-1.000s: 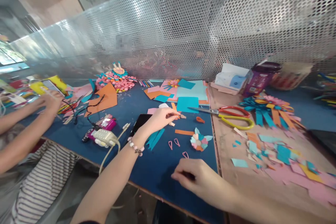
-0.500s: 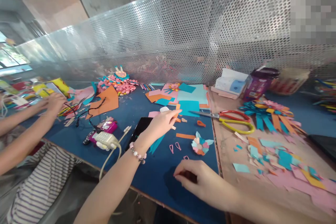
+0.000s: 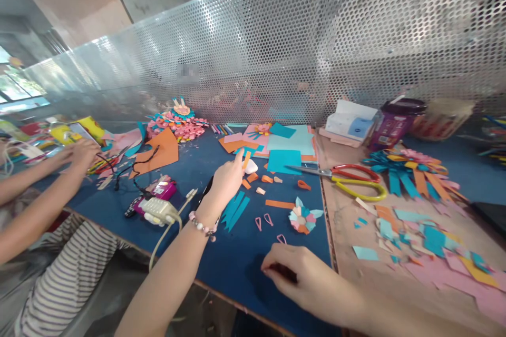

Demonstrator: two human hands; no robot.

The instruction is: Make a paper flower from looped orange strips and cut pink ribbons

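Observation:
My left hand [image 3: 227, 179], with a beaded bracelet at the wrist, reaches over the blue table. Its fingers are closed on an orange paper strip [image 3: 246, 160]. Beside it lie a white roundish object [image 3: 250, 167], small orange paper loops [image 3: 267, 179] and teal paper strips [image 3: 236, 211]. My right hand [image 3: 294, 271] rests near the front edge, thumb and fingers curled together; I cannot make out anything in them. Just beyond it are pink paper loops [image 3: 268, 219], a flat orange strip [image 3: 279, 204] and a small folded-paper flower [image 3: 304, 217].
Scissors [image 3: 356, 176] lie across the table seam. To the right are paper scraps [image 3: 435, 242], a paper-strip flower [image 3: 407, 168] and a purple cup [image 3: 393, 124]. Left: a power strip [image 3: 162, 209], a pile of paper flowers [image 3: 177, 124], another person's hands [image 3: 83, 155]. A perforated metal screen [image 3: 253, 58] stands behind.
My left hand has moved left and slightly back with the orange strip, uncovering the small orange loops and the teal strips. My right hand stays nearly where it was.

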